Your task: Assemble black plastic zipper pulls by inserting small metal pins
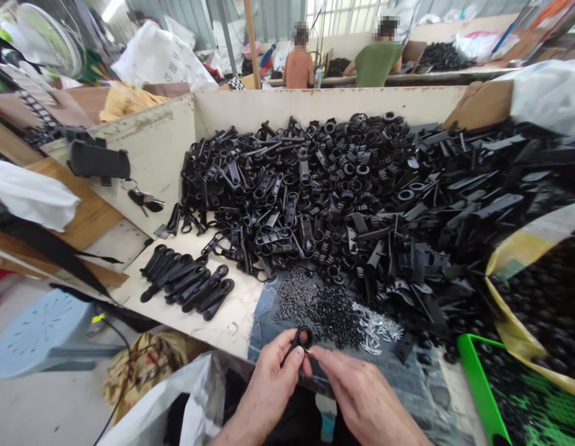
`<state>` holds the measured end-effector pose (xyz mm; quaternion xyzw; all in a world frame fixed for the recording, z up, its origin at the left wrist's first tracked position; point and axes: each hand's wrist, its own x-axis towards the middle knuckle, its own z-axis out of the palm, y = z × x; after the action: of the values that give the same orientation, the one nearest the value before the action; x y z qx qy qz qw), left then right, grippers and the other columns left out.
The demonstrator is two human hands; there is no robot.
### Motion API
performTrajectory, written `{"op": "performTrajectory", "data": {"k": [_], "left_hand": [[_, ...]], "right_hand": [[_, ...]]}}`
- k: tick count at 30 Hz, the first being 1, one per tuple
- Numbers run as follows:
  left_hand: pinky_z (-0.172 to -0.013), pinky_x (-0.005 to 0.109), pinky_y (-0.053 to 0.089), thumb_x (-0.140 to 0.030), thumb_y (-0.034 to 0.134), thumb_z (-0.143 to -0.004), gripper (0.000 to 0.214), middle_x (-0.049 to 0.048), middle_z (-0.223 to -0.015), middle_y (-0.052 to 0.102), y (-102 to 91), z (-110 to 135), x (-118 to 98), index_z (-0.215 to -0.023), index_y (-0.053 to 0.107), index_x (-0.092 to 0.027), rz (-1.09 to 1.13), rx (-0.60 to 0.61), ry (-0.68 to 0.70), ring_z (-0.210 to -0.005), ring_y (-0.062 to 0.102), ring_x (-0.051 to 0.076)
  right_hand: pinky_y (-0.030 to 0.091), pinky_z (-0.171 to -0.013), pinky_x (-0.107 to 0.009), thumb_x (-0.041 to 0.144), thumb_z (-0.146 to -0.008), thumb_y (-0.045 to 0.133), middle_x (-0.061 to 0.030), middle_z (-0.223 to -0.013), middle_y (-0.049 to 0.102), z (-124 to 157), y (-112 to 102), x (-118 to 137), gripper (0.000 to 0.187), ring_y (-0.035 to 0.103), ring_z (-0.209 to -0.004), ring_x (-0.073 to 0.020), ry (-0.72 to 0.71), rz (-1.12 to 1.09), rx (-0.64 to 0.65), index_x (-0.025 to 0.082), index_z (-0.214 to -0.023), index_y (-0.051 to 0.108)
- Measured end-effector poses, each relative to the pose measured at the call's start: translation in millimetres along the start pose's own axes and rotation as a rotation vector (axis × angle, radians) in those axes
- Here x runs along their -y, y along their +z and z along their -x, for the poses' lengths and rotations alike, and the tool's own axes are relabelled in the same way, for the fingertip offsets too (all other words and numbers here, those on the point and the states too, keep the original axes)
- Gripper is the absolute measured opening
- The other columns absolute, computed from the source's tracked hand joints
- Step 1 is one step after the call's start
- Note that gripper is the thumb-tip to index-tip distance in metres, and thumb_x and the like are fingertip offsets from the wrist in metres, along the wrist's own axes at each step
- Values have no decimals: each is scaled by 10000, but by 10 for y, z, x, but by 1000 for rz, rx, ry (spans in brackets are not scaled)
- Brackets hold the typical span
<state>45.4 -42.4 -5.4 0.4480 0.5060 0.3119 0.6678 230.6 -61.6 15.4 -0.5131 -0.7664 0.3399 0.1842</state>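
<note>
My left hand [273,375] pinches a small black plastic lever [297,342] with a ring end, held at the table's near edge. My right hand [357,387] meets it from the right, thumb and forefinger pinched at the part; whatever they hold is too small to name. Just beyond the hands lies a heap of tiny metal pins [329,306] on a denim cloth [264,310]. A big pile of black plastic parts [343,192] fills the table behind. A neat row of assembled black levers [188,282] lies to the left.
A green crate [478,384] with black pieces stands at the right, a yellow-edged sack [524,248] above it. Keys [145,199] and a black case [99,162] rest on the left wall. A blue stool [41,331] stands on the floor left. Two people sit at a far bench.
</note>
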Motion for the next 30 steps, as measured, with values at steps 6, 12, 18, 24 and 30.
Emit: {"op": "performTrajectory", "data": {"k": [6,12,18,24,30], "left_hand": [[-473,214,233,-462,547,-978,291,-52,-678,510,31,-8,80,-970,612,-178,-13,-46,13,-515,314,77],[-538,217,331,-439,555,-966,259,-43,-677,498,32,-32,98,-910,597,-189,-64,-99,36,-606,427,118],[-772,296,515,-340,511,-954,198,50,-920,712,52,-26,48,-977,660,-211,-264,-169,108,-837,652,210],[-928,379,552,-378,515,-931,321,109,-1132,783,22,-26,202,-1143,690,-210,-519,-218,260,-1040,734,288],[-840,327,582,-416,614,-888,371,100,-1081,792,-137,-72,182,-1192,681,-214,-463,-264,357,-979,746,263]], "right_hand": [[542,-684,-256,91,-968,398,-53,-942,785,-13,140,-36,425,768,-804,-211,47,156,19,245,-1254,672],[537,-575,-266,-1,-868,469,-68,-970,789,-10,254,17,556,784,-723,-234,82,428,60,214,-1359,615],[528,-529,-253,-62,-805,551,-115,-890,767,-61,323,292,587,764,-649,-231,165,659,56,146,-1348,624],[596,-707,-373,-11,-847,556,-161,-975,778,-122,86,445,458,779,-843,-322,276,505,178,122,-1274,652],[574,-671,-264,72,-922,508,-59,-886,812,207,54,253,350,792,-795,-248,207,223,12,225,-1170,701]]}}
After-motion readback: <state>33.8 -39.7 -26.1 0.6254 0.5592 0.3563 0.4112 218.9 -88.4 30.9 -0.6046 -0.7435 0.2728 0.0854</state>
